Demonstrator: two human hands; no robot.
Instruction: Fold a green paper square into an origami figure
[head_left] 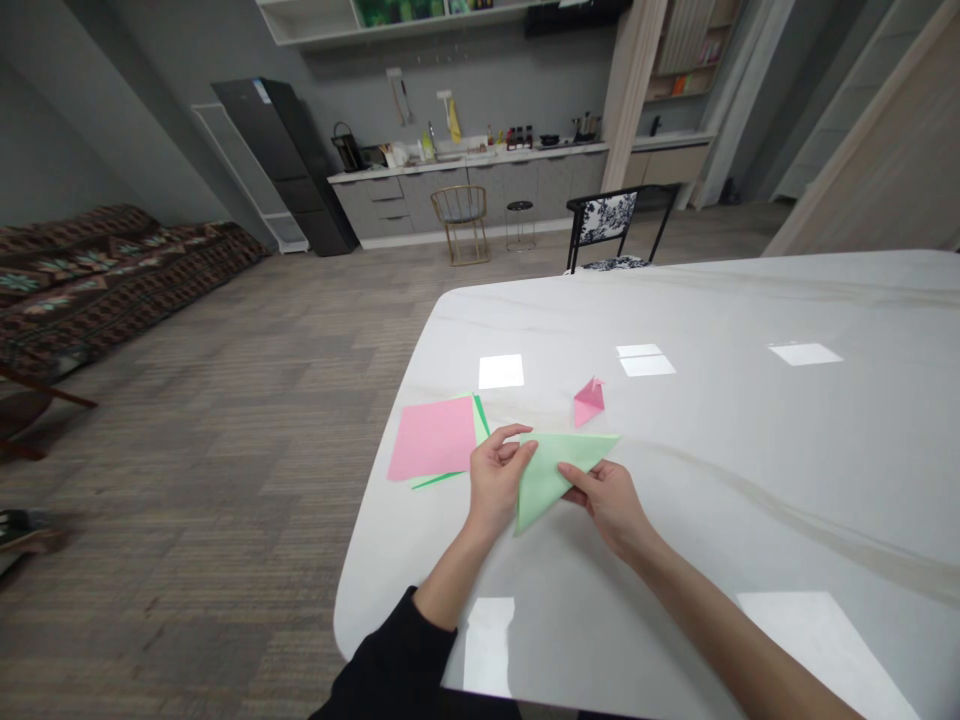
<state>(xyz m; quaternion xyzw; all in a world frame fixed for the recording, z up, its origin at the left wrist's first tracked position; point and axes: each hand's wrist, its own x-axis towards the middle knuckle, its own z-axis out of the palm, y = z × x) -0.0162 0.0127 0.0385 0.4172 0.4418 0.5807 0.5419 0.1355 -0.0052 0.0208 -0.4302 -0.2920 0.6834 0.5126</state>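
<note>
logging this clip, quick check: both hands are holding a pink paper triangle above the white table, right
Not quite: the triangle is light green, not pink. The head view shows the left hand and right hand holding the light green paper triangle above the white table.

Open-plan lounge with kitchenette: sink counter (pixel 465 170) at back, black refrigerator (pixel 281 165) upper left, patterned sofa (pixel 112 270) along left wall, marble tabletop (pixel 750 450) in foreground.
</note>
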